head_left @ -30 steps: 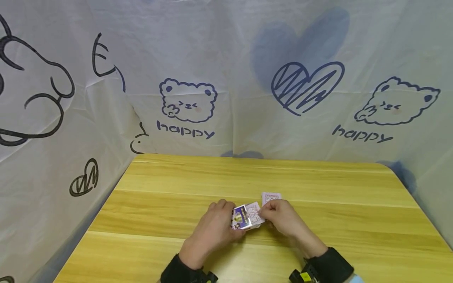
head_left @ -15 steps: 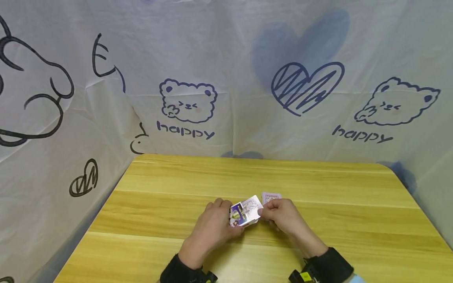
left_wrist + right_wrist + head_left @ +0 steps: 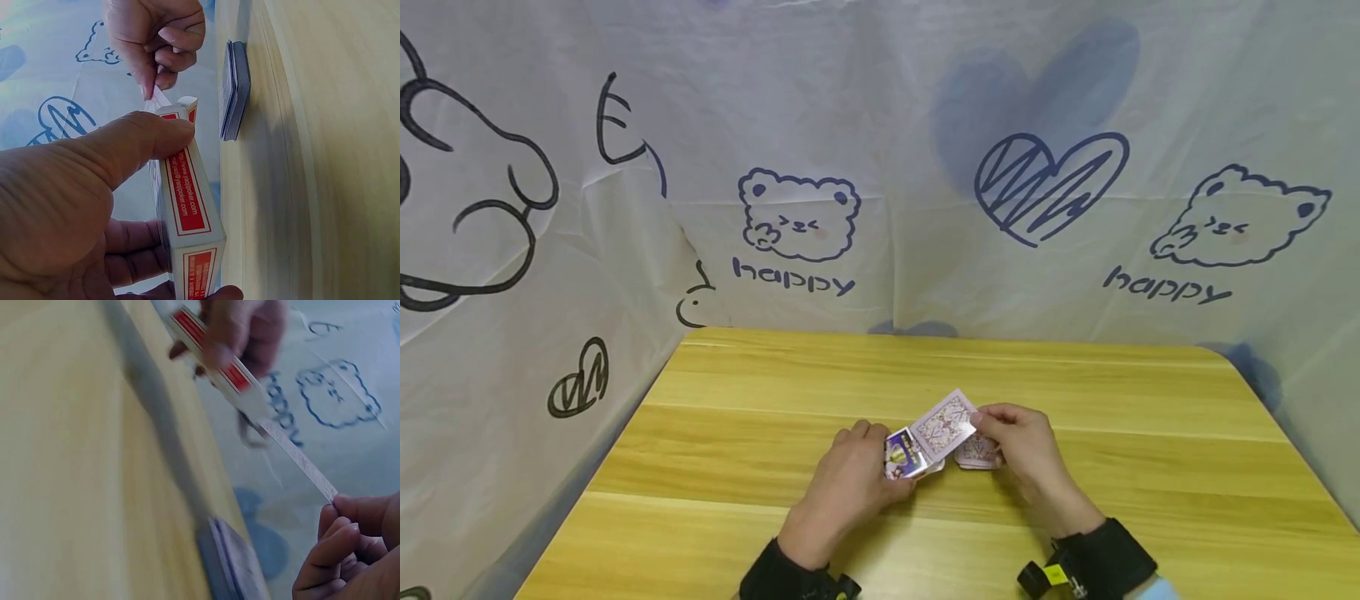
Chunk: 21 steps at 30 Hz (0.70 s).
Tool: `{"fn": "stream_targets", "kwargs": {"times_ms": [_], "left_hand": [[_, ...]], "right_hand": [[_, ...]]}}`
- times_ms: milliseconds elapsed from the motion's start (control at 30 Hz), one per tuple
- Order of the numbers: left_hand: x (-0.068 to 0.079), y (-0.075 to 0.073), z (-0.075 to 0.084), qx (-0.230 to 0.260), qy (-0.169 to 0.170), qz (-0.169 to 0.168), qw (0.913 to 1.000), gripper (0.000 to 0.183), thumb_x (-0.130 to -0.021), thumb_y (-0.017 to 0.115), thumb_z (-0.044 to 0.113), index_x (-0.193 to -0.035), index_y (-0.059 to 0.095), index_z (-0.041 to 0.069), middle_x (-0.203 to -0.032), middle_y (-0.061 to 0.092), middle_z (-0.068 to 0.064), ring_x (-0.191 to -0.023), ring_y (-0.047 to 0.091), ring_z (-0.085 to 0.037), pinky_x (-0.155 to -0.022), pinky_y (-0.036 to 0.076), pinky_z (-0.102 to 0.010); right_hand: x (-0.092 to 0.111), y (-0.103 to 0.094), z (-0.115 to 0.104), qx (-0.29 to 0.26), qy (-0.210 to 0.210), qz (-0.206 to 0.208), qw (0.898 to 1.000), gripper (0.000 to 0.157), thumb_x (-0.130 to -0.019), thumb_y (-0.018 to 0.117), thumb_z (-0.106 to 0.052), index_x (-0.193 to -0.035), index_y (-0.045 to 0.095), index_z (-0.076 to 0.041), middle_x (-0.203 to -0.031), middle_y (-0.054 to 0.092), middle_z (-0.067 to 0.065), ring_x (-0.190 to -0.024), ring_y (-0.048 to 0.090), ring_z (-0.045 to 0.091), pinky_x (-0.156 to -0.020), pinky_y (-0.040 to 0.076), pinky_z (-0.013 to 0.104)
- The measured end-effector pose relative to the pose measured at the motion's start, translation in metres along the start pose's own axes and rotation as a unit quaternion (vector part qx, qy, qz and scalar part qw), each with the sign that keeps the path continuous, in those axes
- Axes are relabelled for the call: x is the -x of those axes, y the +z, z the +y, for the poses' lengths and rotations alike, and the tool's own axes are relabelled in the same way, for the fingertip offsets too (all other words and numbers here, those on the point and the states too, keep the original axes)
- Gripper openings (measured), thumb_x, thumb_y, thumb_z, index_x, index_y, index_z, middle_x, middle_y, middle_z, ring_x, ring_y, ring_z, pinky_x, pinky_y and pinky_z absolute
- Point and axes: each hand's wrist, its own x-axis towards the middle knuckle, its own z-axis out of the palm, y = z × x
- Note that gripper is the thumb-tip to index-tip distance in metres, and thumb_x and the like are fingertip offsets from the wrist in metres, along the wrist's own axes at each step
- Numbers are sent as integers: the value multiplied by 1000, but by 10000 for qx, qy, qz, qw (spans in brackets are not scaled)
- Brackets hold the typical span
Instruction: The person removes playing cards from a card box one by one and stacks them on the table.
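My left hand [image 3: 850, 473] grips a playing-card box [image 3: 904, 457] above the table, thumb along its red-and-white side [image 3: 190, 200]. From the box's opened end a patterned playing card [image 3: 943, 427] sticks out, its other end inside. Between thumb and fingers, my right hand [image 3: 1028, 446] pinches the card's outer corner. Whether it is one card or more is hard to tell. Below that hand, a stack of playing cards [image 3: 976, 452] lies face down on the table, partly covered by the card and fingers in the head view. The box's flap [image 3: 189, 105] stands out at its open end.
The wooden table [image 3: 760, 375] extends around both hands. Behind it and at the left hangs a white sheet [image 3: 910, 108] with drawn bears and hearts. Both wrists wear black bands [image 3: 1105, 557] with small cameras.
My right hand has moved up and to the right, drawing the card farther out of the box. More of the table stack shows beneath. The left hand has shifted slightly left with the box.
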Motion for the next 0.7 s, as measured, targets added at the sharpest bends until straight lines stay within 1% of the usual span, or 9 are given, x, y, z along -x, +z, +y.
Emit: {"fn": "stream_targets", "kwargs": {"times_ms": [67, 167, 233, 300, 400, 533, 700], "left_hand": [[0, 0, 0, 23, -5, -23, 10000, 72, -68, 81, 45, -118, 58, -1, -95, 56, -6, -79, 48, -20, -64, 46, -31], [0, -1, 0, 44, -6, -40, 10000, 72, -68, 81, 45, -118, 58, -1, -96, 57, -7, -80, 49, -20, -64, 46, -31], [1, -1, 1, 51, -4, -49, 10000, 72, -68, 81, 46, -118, 58, -1, -97, 57, -7, -80, 49, -21, -64, 46, -32], [0, 0, 0, 55, -9, -52, 10000, 72, -68, 81, 46, -118, 58, -1, -97, 57, -7, -80, 49, -21, -64, 46, -32], [0, 0, 0, 53, -5, -57, 10000, 73, -67, 81, 46, -118, 58, -1, -96, 57, -7, -80, 49, -21, -64, 46, -31], [0, 1, 0, 47, 1, -88, 10000, 74, -67, 81, 46, -119, 58, -1, -97, 57, -7, -79, 48, -20, -64, 45, -31], [-1, 3, 0, 54, 27, -108, 9999, 73, -67, 81, 46, -118, 58, -1, -96, 57, -7, -79, 48, -21, -63, 45, -31]], "right_hand": [[-6, -10, -3, -32, 11, 6, 10000, 28, -91, 67, -21, -109, 67, 0, -86, 62, 6, -67, 51, 13, -51, 45, 25], [-19, -27, -6, 106, -4, -114, 9999, 32, -93, 65, -23, -114, 65, 1, -89, 62, 6, -67, 50, 12, -53, 45, 24], [-30, -38, -7, 450, -72, -281, 9986, 34, -94, 64, -24, -116, 64, 1, -92, 60, 8, -67, 50, 13, -55, 46, 25], [-42, -49, -7, 853, -174, -511, 9949, 34, -94, 62, -25, -116, 63, 1, -94, 60, 9, -68, 50, 15, -58, 47, 28], [-58, -61, -4, 1244, -237, -820, 9886, 32, -94, 63, -23, -113, 63, 2, -92, 59, 9, -67, 49, 16, -59, 45, 30], [-73, -66, 2, 1441, -109, -1128, 9831, 29, -91, 66, -20, -108, 65, 3, -83, 59, 6, -64, 47, 16, -56, 41, 29], [-79, -60, 6, 1802, -23, -1469, 9726, 26, -88, 70, -22, -104, 70, -2, -79, 60, 5, -61, 47, 16, -53, 38, 28]]}}
